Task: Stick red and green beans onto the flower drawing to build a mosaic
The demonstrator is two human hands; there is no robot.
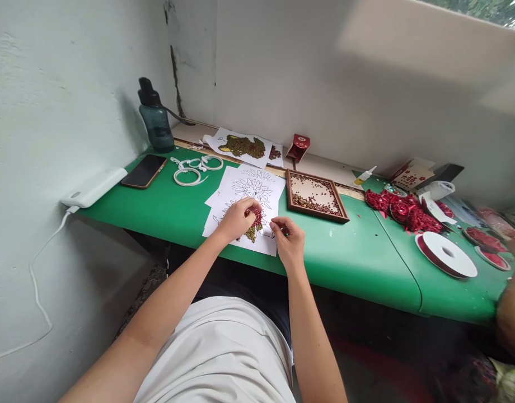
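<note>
A sheet of paper [268, 244] with black flower outlines lies at the table's front edge. Small red and olive-green grains, bean-like, form a patch [252, 232] on its drawing. Over that patch is my left hand [237, 219], its fingers pinched together at the red grains; what they hold is too small to name. My right hand [290, 240] is closed in a pinch at the paper's right edge, and anything in its fingertips is hidden. Beyond it, a brown-framed tray [316, 190] holds loose red and green grains.
A dark bottle [157, 120], phone [144, 171], white power bank [93, 187] and coiled cables [190, 172] stand left. Grain-covered pictures [244, 146] and a red box [298, 147] lie behind. Right are a glue bottle [364, 176], red decorations [408, 210], a ribbon spool [446, 254] and another person's arm [513, 296].
</note>
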